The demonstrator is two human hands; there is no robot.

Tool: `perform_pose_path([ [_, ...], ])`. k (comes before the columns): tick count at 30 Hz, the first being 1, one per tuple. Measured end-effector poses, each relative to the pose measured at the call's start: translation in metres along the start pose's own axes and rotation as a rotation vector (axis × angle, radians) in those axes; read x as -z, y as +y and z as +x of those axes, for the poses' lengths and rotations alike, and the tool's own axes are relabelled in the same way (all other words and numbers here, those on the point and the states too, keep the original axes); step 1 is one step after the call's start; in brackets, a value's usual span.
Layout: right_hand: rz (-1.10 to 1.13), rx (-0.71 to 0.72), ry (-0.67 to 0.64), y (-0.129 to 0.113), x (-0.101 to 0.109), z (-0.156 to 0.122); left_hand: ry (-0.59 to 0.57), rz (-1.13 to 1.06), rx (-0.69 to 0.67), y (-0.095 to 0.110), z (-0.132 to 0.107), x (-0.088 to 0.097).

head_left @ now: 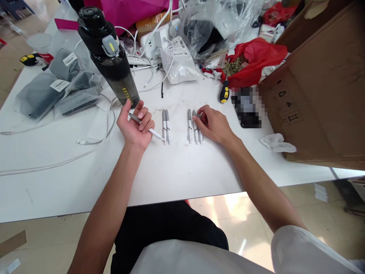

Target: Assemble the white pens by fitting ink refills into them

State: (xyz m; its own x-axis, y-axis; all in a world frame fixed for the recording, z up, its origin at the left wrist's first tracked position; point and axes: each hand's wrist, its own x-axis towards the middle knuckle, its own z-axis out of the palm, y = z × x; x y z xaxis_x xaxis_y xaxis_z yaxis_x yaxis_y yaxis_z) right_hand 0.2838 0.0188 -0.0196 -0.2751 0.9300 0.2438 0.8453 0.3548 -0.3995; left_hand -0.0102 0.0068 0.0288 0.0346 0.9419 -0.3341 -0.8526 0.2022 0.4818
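My left hand (137, 125) lies palm up on the white table (176, 171), fingers curled round a grey-and-white pen (155, 133) that sticks out to the right. Just right of it two similar pens (166, 126) lie side by side. Further right lies a row of three pens (194, 127). My right hand (213, 123) rests beside that row, its fingertips pinching the top of the rightmost pen.
A dark water bottle (110, 53) stands just behind my left hand. A big cardboard box (322, 87) fills the right side. A yellow-handled screwdriver (225, 93), a red bag (253, 59), grey packets (40, 93), cables (94, 142) and plastic bags crowd the back.
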Motion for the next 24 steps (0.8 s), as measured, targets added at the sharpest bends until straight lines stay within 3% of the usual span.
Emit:
perform_pose_path([
  [24, 0.07, 0.01, 0.025, -0.0022, -0.0052, 0.003, -0.026, 0.009, 0.041, -0.0057, 0.003, 0.0037],
])
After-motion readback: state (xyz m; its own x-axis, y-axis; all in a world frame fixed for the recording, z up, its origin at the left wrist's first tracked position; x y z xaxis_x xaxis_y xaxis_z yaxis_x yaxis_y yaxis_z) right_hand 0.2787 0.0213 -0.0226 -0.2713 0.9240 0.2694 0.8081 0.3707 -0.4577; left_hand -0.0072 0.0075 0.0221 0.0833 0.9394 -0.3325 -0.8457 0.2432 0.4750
